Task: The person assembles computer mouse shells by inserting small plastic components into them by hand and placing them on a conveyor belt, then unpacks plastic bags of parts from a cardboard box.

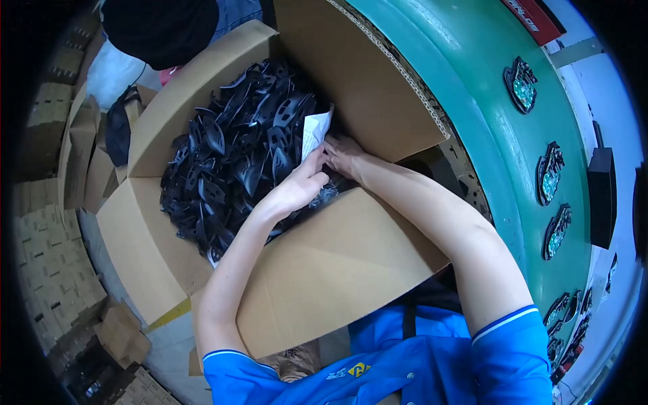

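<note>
Two: left hand (298,189) and right hand (344,156) at rectangular white paper slip (316,130), right side of brown cardboard box (202,74) of curved black plastic parts (246,152) — flaps (337,263) splayed, likely for reach; can't tell either grip.

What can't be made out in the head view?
- Right hand, head view: fingertips largely hidden by the left hand, so its grip is unclear.
- Paper, head view: print too small to read.
- Lower black parts, head view: hidden by the top black parts.
- Red box, head view: cut off by the upper edge.
</note>
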A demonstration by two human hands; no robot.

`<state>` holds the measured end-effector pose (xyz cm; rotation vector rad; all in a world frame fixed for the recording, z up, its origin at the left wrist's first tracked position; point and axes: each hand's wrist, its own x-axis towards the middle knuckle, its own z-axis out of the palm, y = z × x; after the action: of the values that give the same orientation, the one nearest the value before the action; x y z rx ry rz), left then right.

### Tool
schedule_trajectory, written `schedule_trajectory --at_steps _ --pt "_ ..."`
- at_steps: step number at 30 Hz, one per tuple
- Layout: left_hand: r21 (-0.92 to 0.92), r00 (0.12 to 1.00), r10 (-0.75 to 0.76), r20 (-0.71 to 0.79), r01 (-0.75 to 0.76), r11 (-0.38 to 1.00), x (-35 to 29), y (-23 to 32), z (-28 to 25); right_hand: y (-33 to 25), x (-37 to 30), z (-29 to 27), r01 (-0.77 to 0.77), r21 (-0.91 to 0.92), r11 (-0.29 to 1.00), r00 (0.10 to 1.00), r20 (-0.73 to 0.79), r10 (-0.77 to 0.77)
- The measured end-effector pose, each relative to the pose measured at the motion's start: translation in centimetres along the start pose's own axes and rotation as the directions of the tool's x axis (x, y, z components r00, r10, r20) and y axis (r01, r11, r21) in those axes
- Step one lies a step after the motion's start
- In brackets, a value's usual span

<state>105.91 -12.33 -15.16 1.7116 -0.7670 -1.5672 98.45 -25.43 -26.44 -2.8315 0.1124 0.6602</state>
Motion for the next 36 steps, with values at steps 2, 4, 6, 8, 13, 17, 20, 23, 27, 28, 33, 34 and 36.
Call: schedule_trajectory --at_steps 2,4,6,8,13,17,20,23,27,28,33,34,36 --pt "-0.061 0.999 -0.039 -0.008 0.039 0.997 -0.6 -0.3 -0.4 -0.5 0.8 0.5 0.2 -0.242 0.949 0.977 -0.025 -0.213" --pt "-0.111 0.997 -0.08 -0.018 0.077 0.991 -0.6 -0.5 -0.6 -1.5 2.5 1.7 0.248 -0.407 0.879 0.968 0.076 -0.238" --pt "-0.102 0.997 -0.083 -0.004 0.083 0.991 -0.3 -0.7 -0.7 -1.9 3.1 3.0 -0.219 0.459 0.861 0.961 -0.05 0.272" --pt "-0.1 0.998 -0.026 0.052 0.031 0.995 1.7 1.8 0.5 2.7 4.5 7.1 -0.148 0.225 0.963 0.983 -0.078 0.169" --pt "-0.165 0.996 -0.088 -0.023 0.083 0.983 -0.8 0.6 -0.9 -2.2 1.4 -1.0 0.2 -0.5 0.843 0.944 0.327 -0.031" --pt "-0.148 0.995 -0.098 -0.028 0.092 0.985 -0.1 0.8 -0.5 -1.3 1.3 -1.7 0.217 -0.506 0.835 0.953 0.293 -0.07" --pt "-0.153 0.994 -0.107 -0.001 0.106 0.982 0.1 0.7 -0.8 -1.0 1.3 -1.4 0.236 -0.502 0.832 0.955 0.277 -0.104" --pt "-0.193 0.994 -0.111 0.008 0.111 0.975 0.2 0.6 -0.8 -1.0 1.4 -0.8 0.269 -0.488 0.83 0.952 0.266 -0.151" --pt "-0.211 0.993 -0.117 -0.015 0.112 0.971 0.5 1.0 -0.7 -0.8 1.5 -0.2 0.312 -0.474 0.824 0.944 0.249 -0.215" --pt "-0.213 0.993 -0.118 -0.015 0.113 0.971 0.6 0.8 -0.8 -0.8 1.5 -0.1 0.323 -0.472 0.82 0.942 0.245 -0.23" --pt "-0.267 0.99 -0.134 -0.037 0.119 0.956 0.6 0.1 -1.3 -3.7 1.2 0.0 -0.037 0.738 0.674 0.999 0.042 0.009" --pt "-0.301 0.99 -0.131 -0.044 0.112 0.947 0.5 -0.1 -1.5 -4.0 1.4 -0.1 -0.085 0.919 0.386 0.995 0.055 0.089" --pt "-0.35 0.993 -0.106 -0.047 0.083 0.933 0.1 0.0 -2.0 -4.5 2.0 0.4 -0.096 0.951 -0.295 0.965 0.161 0.205"
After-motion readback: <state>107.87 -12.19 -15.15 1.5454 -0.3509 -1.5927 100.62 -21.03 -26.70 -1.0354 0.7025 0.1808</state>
